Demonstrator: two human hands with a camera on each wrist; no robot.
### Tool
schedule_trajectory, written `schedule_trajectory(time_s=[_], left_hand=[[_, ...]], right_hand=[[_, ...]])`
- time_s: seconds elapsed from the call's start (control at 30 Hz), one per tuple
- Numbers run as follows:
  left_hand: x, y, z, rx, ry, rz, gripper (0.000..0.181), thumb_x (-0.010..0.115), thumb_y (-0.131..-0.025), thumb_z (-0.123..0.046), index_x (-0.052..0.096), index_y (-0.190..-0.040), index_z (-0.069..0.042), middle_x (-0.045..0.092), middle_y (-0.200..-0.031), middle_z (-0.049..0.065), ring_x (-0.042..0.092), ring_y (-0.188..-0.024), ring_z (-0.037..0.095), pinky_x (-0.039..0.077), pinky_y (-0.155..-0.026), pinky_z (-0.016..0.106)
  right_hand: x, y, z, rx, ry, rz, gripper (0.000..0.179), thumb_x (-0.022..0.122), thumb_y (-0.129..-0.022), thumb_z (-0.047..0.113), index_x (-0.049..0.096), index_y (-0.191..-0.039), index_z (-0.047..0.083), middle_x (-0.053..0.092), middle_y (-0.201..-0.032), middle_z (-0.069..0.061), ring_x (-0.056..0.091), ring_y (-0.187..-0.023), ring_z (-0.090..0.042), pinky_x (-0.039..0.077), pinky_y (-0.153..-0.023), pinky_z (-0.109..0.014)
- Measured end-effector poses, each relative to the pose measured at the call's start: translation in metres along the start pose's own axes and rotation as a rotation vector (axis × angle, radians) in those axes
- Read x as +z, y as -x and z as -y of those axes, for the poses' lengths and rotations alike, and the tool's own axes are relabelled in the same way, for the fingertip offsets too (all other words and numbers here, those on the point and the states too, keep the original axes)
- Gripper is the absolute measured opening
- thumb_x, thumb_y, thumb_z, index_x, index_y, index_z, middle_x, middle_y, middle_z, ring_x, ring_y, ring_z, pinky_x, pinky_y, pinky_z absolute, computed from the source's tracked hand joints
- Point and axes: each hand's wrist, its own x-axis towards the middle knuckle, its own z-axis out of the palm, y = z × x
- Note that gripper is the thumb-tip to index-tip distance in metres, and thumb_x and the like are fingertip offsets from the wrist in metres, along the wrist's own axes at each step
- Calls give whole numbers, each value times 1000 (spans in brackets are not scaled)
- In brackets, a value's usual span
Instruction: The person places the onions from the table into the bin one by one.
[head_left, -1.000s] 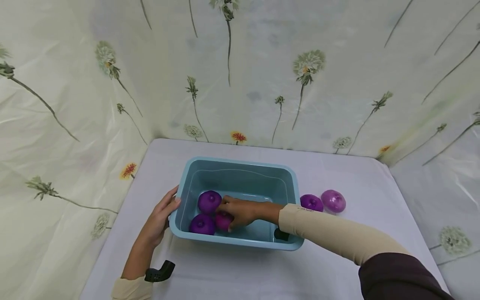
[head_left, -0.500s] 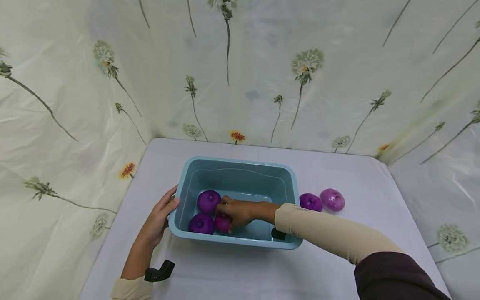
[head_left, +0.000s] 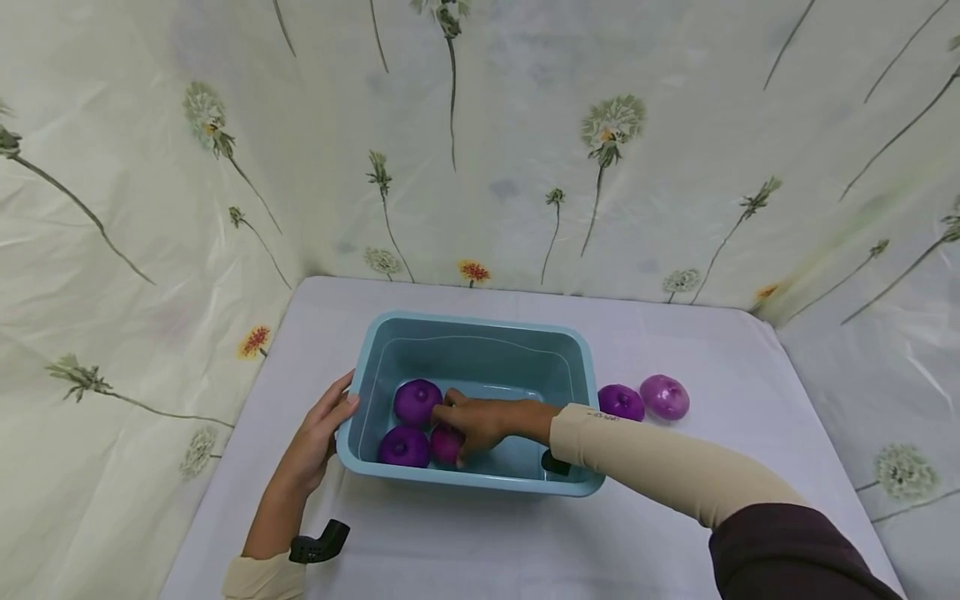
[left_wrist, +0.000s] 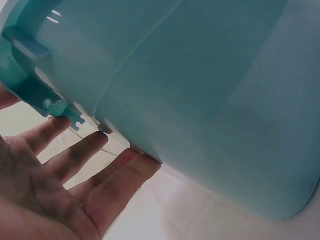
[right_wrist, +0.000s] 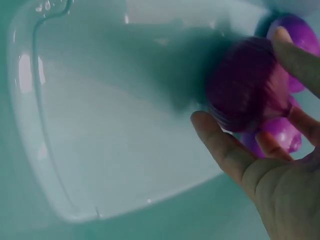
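Note:
My right hand reaches down into the light blue plastic tub and grips a magenta ball, with its thumb and fingers spread round the sides. In the right wrist view the same magenta ball has fine lines across its skin. Right next to it in the tub lie two darker purple balls, one behind and one in front, each with a small nub on top. At the tub's left end is my left hand, its fairly straight fingers touching the outer wall.
Right of the tub, a purple ball and a shinier, lighter one sit side by side on the white cloth-covered table. Flower-printed sheeting rises behind and at both sides. Each wrist carries a black camera.
Both hands keep their places, and the right hand still holds the magenta ball beside the two purple ones. The head view has shifted very slightly.

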Motion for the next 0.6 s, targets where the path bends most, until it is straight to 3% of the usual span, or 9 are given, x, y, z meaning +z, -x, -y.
schedule_trajectory(time_s=[0.23, 0.33, 0.43, 0.6], left_hand=[[5, 1, -1, -11, 5, 26, 56, 44, -105, -34, 28, -158, -21, 36, -157, 19, 43, -133, 43, 44, -93, 43], [8, 4, -1, -20, -10, 22, 56, 43, -105, -35, 28, -158, -22, 37, -155, 19, 44, -132, 44, 45, -95, 47], [9, 7, -1, -30, -31, 12, 57, 43, -105, -37, 27, -158, -24, 37, -155, 18, 44, -133, 45, 46, -97, 53], [9, 9, -3, -12, -40, 7, 57, 42, -105, -37, 26, -158, -25, 35, -155, 17, 44, -131, 44, 47, -96, 53]], right_hand=[[-14, 17, 2, -3, -2, -6, 71, 80, -86, 30, 43, -145, 16, 37, -143, -9, 53, -121, -21, 49, -98, -32], [-30, 32, 6, -53, -9, -49, 69, 75, -91, 33, 40, -148, 14, 38, -143, -10, 50, -125, -24, 47, -101, -36], [-55, 53, 14, -129, -66, -154, 62, 70, -94, 33, 43, -147, 14, 42, -141, -8, 51, -127, -23, 48, -100, -35], [-105, 109, 20, -247, -220, -427, 52, 68, -96, 25, 48, -143, 14, 47, -142, -7, 58, -127, -23, 55, -91, -33]])
